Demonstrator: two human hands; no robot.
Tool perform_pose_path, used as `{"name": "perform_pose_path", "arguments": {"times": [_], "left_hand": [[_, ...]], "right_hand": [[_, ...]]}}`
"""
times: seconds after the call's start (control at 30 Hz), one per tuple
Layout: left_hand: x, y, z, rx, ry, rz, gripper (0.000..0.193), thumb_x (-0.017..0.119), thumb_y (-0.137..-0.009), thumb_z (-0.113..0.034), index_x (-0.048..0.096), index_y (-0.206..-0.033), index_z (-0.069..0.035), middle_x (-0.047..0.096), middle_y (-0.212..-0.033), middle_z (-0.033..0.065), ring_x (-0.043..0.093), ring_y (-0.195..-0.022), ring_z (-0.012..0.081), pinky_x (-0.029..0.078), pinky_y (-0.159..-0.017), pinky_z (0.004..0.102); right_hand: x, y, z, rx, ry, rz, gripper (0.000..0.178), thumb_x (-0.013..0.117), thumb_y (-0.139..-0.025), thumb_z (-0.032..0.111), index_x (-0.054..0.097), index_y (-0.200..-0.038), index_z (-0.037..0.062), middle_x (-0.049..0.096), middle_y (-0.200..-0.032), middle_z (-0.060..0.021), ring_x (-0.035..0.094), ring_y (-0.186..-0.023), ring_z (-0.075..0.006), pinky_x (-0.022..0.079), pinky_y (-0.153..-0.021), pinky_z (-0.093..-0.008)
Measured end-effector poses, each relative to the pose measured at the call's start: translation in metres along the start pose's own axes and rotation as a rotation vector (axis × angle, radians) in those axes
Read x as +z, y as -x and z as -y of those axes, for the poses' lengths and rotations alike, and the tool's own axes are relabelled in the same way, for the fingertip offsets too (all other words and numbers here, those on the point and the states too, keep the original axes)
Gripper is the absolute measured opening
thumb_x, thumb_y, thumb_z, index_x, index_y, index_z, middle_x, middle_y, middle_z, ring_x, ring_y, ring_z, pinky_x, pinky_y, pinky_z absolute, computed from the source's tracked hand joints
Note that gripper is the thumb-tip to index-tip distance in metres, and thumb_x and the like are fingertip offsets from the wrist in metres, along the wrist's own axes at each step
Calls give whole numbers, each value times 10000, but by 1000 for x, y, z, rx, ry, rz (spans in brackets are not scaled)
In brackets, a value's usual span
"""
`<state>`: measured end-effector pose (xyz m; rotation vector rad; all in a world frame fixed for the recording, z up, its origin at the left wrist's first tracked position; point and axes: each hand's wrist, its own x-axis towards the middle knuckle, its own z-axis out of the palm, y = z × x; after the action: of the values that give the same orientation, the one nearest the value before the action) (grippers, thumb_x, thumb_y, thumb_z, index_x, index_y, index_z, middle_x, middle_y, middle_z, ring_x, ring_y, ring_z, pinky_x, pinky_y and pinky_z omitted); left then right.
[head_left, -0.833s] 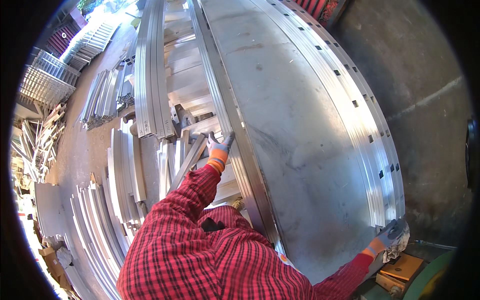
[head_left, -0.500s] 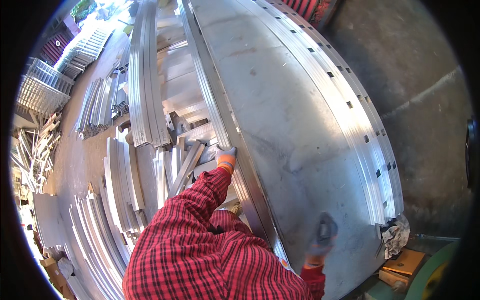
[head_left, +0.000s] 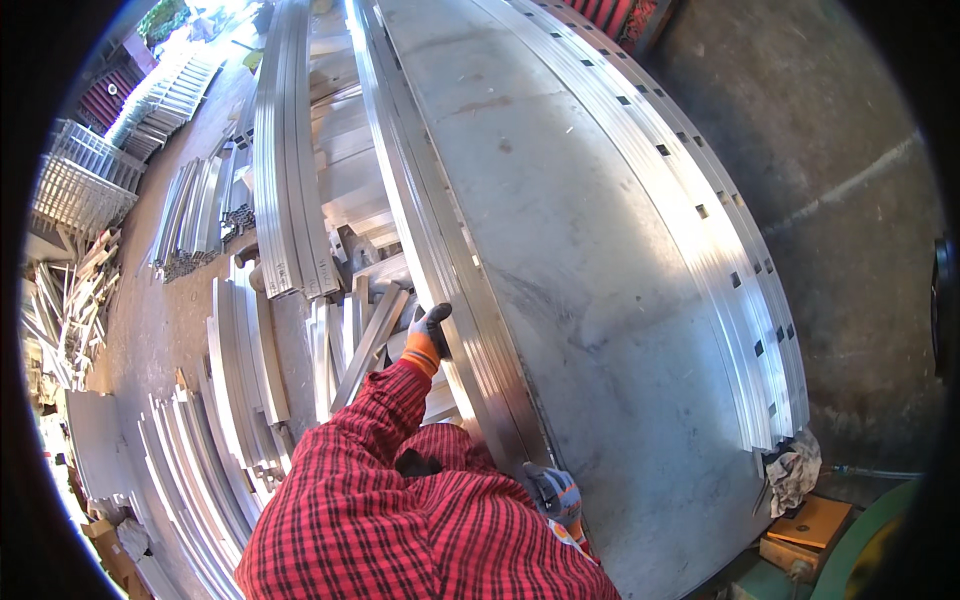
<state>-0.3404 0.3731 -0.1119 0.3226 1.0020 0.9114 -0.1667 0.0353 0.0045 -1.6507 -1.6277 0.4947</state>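
Long silvery aluminium profiles (head_left: pixel 455 270) lie side by side along the left edge of a grey metal tabletop (head_left: pixel 590 290). My left hand (head_left: pixel 430 328), in a grey glove with an orange cuff, is closed round the outer edge of the leftmost profile, partway along it. At the near end of the profiles, close to my body, my gloved right hand (head_left: pixel 555 494) is closed with its fingertips against the metal. Its grip is partly hidden from above.
Profiles with square cut-outs (head_left: pixel 690 230) line the table's right side. A crumpled rag (head_left: pixel 795 470) and an orange box (head_left: pixel 812 522) sit beyond its near right corner. Left of me are stacked long bars (head_left: pixel 285 150) and shorter offcuts (head_left: pixel 370 345) on the floor.
My right hand has come left from over the tabletop to the profiles' near end. My left hand has shifted slightly nearer and left, and the leftmost profile now sits further out.
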Motion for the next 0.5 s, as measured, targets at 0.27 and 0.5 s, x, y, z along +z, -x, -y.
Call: {"name": "perform_pose_path", "arguments": {"times": [0.27,0.5], "left_hand": [[6,5,-7,-104,265,213,379,618,-895,-201,584,-1253,-83,655,-934,18,659,-828,190,566,-800,395],[32,2,-11,-169,361,431,501,677,-928,-425,548,-1248,-62,618,-811,-26,596,-667,137,536,-688,341]], "right_hand": [[20,30,-3,73,-25,-47,392,732,-821,115,644,-1197,44,692,-1075,-138,652,-948,-342,513,-790,-450],[23,45,-5,139,-46,-87,462,762,-795,154,626,-1217,23,685,-1056,-164,655,-903,-363,518,-747,-465]]}}
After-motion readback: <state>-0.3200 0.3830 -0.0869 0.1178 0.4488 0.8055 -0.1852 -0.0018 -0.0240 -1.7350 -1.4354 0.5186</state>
